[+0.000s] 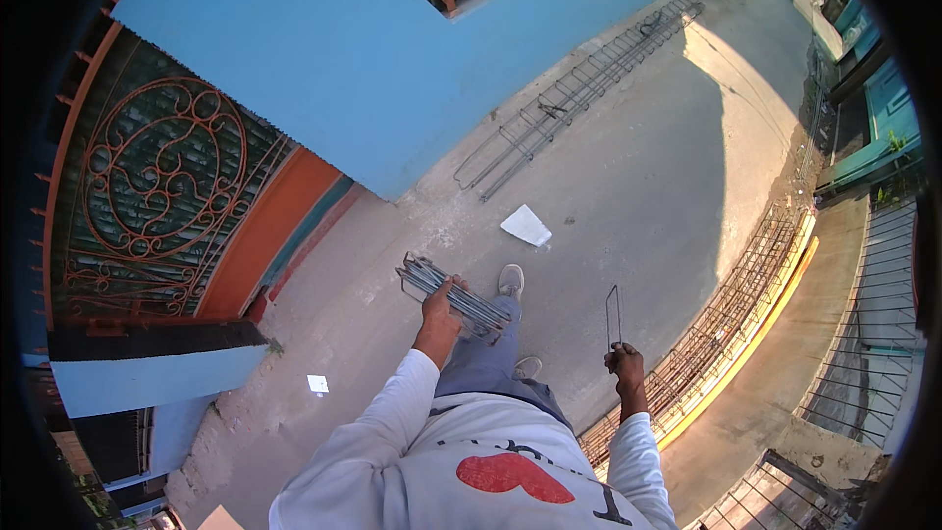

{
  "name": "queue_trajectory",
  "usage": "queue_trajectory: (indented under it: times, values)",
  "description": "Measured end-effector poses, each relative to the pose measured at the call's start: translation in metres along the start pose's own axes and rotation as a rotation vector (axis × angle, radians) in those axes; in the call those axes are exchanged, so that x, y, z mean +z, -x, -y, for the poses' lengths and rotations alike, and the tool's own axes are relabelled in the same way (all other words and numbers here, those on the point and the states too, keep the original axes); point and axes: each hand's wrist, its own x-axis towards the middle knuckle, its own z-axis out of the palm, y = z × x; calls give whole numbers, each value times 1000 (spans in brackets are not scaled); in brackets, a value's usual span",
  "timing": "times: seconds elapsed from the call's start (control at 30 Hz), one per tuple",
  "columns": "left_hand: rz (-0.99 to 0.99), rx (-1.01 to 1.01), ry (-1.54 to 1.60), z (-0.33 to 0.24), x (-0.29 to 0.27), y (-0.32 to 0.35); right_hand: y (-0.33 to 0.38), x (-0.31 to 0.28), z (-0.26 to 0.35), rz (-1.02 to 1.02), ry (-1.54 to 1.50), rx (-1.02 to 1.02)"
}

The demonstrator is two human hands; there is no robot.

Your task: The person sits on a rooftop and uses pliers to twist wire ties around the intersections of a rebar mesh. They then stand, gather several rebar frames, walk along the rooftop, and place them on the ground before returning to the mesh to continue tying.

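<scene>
Pavement (628, 206) of pale grey spreads beyond the left hand (439, 312) and the right hand (626, 363), part shaded, part sunlit, as I watch from a distance through the head camera. A blue wall (324, 49) rises ahead of the left hand; off to that hand's left stands an orange-framed gate (162, 177) filled with curling metalwork. To the right of the right hand, a long row of brownish wire cages (728, 322) lies alongside a yellow strip (738, 365). Ahead of both hands, a grey wire cage (589, 83) stretches along the ground near the foot of the wall. Below and between the hands, I see a white long-sleeved shirt (422, 461) with a red shape on its front, then grey-blue trousers and light shoes (511, 281). A bundle of bent metal frames (481, 315) sits in the left hand, fingers wrapped around its middle, ends jutting out on both sides. Ahead of that hand and slightly to its right, a flat white piece (527, 226) rests on the pavement. The right hand, well apart from the left, pinches a single wire frame (619, 314), thin, roughly rectangular and pointing away from the fingers. Smallest in my view, a white square (317, 384) lies left of the left hand.
</scene>
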Motion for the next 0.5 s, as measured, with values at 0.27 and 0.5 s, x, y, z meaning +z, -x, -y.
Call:
queue_trajectory:
  times: [0.27,0.5]
  values:
    - [-117,-11,-42,3,162,-130,7,-106,-91,-204,-176,401]
    - [133,-1,-170,25,346,-199,49,-113,-84,-32,311,327]
